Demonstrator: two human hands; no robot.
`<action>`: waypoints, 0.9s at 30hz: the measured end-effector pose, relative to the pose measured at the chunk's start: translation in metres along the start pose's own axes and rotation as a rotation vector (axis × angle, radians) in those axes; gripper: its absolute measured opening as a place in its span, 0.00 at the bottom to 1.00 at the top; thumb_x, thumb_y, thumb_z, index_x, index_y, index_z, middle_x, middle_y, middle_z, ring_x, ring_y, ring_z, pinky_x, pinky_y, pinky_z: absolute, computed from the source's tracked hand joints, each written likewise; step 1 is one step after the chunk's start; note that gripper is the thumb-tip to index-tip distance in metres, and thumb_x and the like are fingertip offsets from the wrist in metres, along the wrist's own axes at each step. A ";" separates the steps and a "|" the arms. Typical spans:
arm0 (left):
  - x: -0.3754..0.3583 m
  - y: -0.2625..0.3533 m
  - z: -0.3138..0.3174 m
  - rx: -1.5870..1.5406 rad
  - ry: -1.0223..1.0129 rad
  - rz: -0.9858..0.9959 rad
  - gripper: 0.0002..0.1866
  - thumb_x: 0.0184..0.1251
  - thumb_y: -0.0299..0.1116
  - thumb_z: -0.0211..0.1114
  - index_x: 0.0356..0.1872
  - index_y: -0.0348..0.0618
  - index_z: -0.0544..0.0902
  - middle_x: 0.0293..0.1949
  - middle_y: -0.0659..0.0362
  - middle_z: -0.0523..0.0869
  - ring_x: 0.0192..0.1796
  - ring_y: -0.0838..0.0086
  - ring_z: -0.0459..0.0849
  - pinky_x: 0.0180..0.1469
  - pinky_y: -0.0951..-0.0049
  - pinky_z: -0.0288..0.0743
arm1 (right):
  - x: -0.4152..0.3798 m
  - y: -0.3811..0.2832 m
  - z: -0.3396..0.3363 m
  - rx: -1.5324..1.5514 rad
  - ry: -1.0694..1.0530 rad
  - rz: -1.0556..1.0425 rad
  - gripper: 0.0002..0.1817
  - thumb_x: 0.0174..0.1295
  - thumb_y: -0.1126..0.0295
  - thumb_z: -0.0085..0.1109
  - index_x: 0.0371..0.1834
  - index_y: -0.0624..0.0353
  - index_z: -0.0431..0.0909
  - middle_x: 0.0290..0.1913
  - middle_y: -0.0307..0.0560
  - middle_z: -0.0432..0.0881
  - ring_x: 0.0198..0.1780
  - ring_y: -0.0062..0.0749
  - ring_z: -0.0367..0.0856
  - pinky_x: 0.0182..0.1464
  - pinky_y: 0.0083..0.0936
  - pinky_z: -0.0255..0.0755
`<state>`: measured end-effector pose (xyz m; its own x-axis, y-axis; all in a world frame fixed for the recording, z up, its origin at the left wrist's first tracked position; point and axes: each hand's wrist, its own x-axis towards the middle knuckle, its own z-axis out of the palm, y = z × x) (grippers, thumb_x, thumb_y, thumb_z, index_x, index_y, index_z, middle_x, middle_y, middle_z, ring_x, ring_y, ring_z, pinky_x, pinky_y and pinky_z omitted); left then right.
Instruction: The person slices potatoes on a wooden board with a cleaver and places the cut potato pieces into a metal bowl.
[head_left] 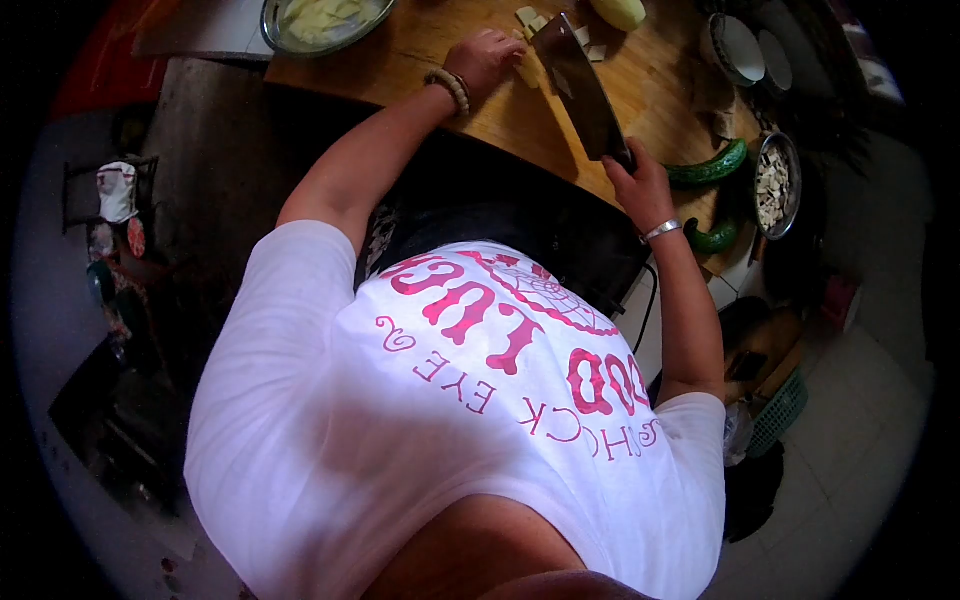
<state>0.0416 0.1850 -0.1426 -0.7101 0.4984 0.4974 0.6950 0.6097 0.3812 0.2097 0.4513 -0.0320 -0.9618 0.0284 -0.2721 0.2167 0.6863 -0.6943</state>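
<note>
My right hand (640, 188) is wrapped round the handle of a cleaver (578, 88), whose broad dark blade slants up and left over the wooden board (400, 70). Beside the blade, my left hand (484, 62) has its fingers curled against a pale yellow vegetable piece (530, 70); the fingers partly hide it. Small pale cut pieces (596, 52) lie on the board around the blade's far end. A peeled, pale green vegetable (620, 12) rests just beyond, cut off by the top of the view.
A glass bowl of pale slices (325, 20) stands at the board's far left. On the right are a green cucumber-like vegetable (708, 168), a second curved green one (712, 238), a metal bowl of diced pieces (774, 186) and a white bowl (738, 50). A green basket (780, 412) sits lower right.
</note>
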 end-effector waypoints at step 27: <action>0.001 -0.004 -0.007 0.014 0.022 -0.215 0.13 0.67 0.42 0.62 0.44 0.45 0.82 0.42 0.58 0.82 0.42 0.62 0.82 0.45 0.62 0.78 | -0.020 -0.018 -0.015 0.271 0.112 0.105 0.17 0.62 0.63 0.62 0.49 0.62 0.75 0.27 0.42 0.79 0.25 0.23 0.75 0.28 0.26 0.71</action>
<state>0.0388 0.1783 -0.1384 -0.8392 0.3423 0.4226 0.5258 0.7093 0.4695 0.2227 0.4489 -0.0041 -0.9411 0.1794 -0.2867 0.3378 0.4572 -0.8227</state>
